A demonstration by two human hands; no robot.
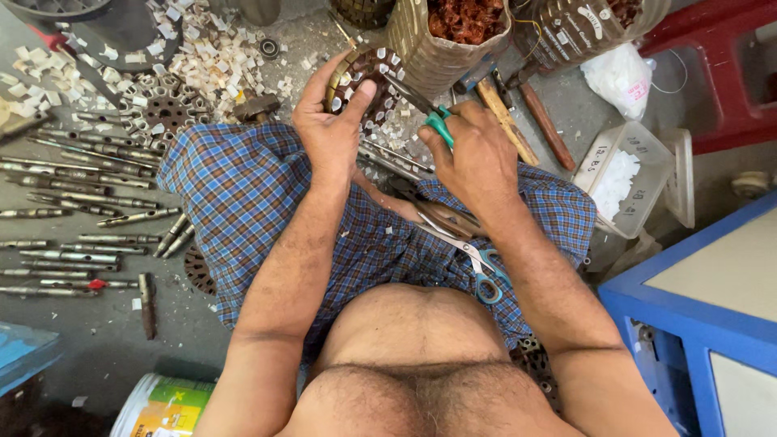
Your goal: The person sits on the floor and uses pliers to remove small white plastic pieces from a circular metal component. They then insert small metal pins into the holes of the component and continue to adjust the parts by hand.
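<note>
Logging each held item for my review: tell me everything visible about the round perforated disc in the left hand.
The disc is dark brown, round and pierced with many holes, several plugged with small white pieces. The left hand grips its left edge, holding it tilted above the checked cloth. The green-handled pliers in the right hand touch its right side.

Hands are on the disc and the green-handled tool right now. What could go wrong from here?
1. The left hand holds the round perforated disc right where the green-handled tool in the right hand points; a slip could jab the thumb.
2. Open scissors lie loose on the checked cloth over the lap; a leg shift could bring the blades against skin.
3. Small white pieces litter the floor; freed ones could get lost among them.
</note>
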